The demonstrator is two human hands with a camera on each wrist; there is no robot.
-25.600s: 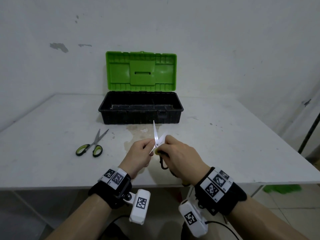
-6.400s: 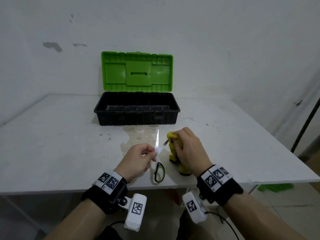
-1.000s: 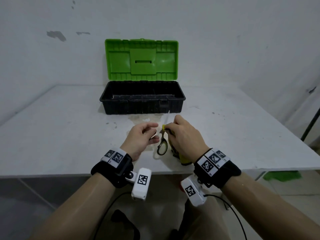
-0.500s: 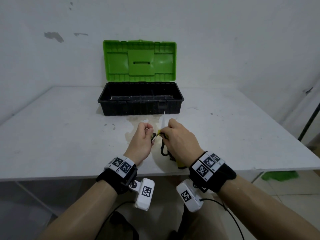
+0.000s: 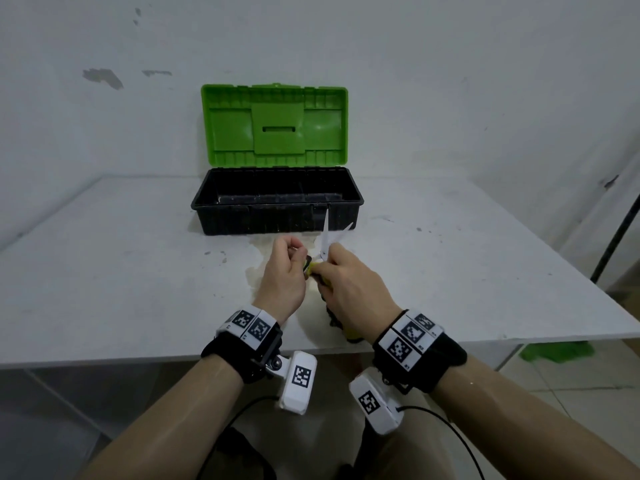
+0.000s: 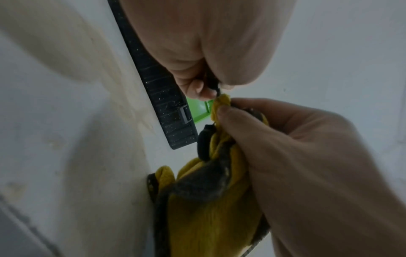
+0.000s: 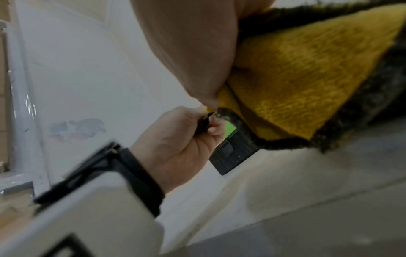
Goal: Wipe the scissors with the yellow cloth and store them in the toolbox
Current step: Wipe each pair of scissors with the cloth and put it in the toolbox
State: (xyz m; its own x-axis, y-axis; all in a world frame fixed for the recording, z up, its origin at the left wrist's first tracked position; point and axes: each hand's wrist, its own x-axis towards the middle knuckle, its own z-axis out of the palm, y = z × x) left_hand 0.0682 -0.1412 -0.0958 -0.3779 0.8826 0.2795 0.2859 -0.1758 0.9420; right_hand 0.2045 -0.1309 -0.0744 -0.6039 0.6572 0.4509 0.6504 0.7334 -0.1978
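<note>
The scissors [image 5: 325, 238] stand blades-up and spread apart between my hands, just in front of the black toolbox [image 5: 277, 221], whose green lid [image 5: 273, 126] is open. My left hand [image 5: 298, 255] grips one black-and-green handle [image 6: 216, 89]. My right hand [image 5: 329, 269] pinches the yellow cloth [image 6: 208, 208] round the scissors near the pivot, and the rest of the cloth [image 5: 350, 336] hangs below the palm. The right wrist view shows the cloth [image 7: 296, 78] bunched under my right hand, with my left hand [image 7: 197, 127] beyond it. The second handle is hidden by the cloth.
A brownish stain [image 5: 258, 268] marks the white table [image 5: 121, 289] near my hands. The table's front edge runs just below my wrists. A black pole [image 5: 616, 237] and a green object [image 5: 554, 351] on the floor are off the right side.
The scissor blades have spread apart, where half a second ago a single closed blade showed. My left hand, open one second ago, now grips a handle. Both hands sit a little farther forward.
</note>
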